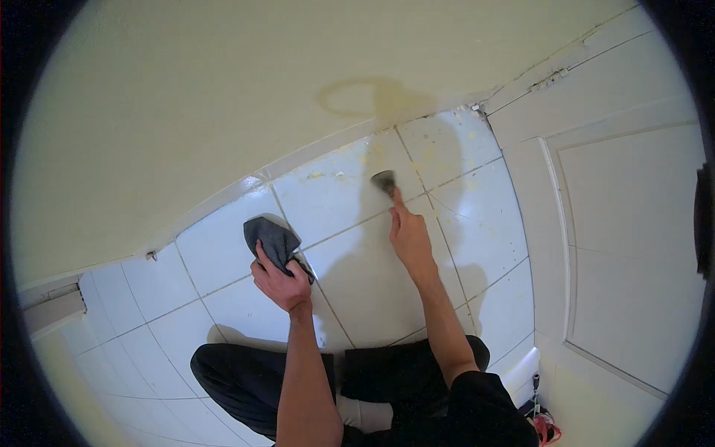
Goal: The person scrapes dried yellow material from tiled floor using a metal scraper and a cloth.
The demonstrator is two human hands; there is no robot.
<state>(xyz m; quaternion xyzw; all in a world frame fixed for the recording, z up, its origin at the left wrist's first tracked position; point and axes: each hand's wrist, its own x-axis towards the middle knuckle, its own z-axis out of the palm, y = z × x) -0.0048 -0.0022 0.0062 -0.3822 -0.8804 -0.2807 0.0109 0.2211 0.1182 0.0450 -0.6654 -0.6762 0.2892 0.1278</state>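
Note:
My left hand (279,283) is closed on a dark grey cloth (269,238), which lies bunched against the white floor tiles (223,249). To its right, my right hand (411,237) grips a scraper (384,179) with a flat, dark, flared blade; the index finger stretches along its handle. Most of the handle is hidden under the hand. The blade points at the far tiles, and I cannot tell whether it touches them. Yellowish flecks and smears (428,167) are scattered on the tiles beyond and to the right of the scraper.
A pale wall (223,97) with a low skirting runs across the far side. A white panelled door (633,223) stands on the right. Debris (477,110) sits in the far right corner. My crossed legs (246,376) are near; a red item (547,428) lies at lower right.

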